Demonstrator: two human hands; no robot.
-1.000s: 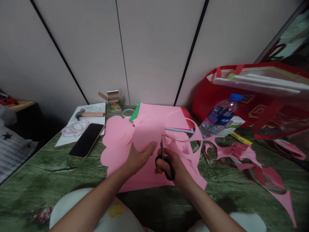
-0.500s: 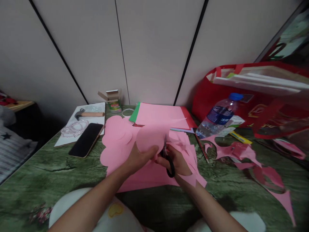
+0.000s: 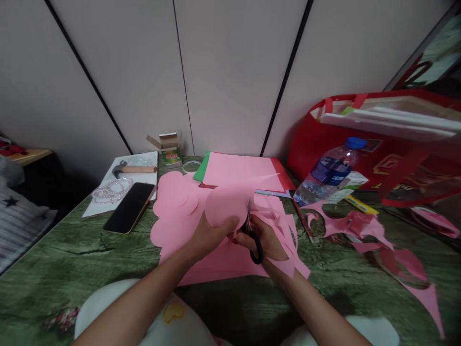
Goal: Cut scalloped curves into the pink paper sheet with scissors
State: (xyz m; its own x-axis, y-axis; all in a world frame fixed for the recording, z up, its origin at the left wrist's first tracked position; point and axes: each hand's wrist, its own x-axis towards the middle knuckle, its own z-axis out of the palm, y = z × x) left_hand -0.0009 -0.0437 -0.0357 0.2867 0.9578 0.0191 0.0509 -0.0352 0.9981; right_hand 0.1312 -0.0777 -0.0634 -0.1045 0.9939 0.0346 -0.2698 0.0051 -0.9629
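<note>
My left hand [image 3: 213, 236] grips a piece of pink paper [image 3: 227, 205] with a rounded edge, the thumb pressed on top of it. My right hand [image 3: 264, 239] has its fingers in the black handles of a pair of scissors [image 3: 256, 250]. The blades point away from me and lie against the right edge of the held paper. A strip of pink paper trails from the cut, over my right wrist. Beneath both hands lies a large pink sheet [image 3: 209, 270], with several round-edged pink cut-outs [image 3: 171, 194] at its left.
A phone [image 3: 130, 207], a bead string [image 3: 111, 191] and a hammer [image 3: 139, 169] are on the left. Coloured paper sheets [image 3: 241, 168] and a small open box [image 3: 172, 154] lie at the back. A bottle [image 3: 329, 170], pencil [image 3: 303, 221], pink scraps [image 3: 360, 225] and red bag [image 3: 313, 132] are on the right.
The view has shifted very slightly. Both hands hold nearly the same pose, with the scissors still against the paper's right edge.
</note>
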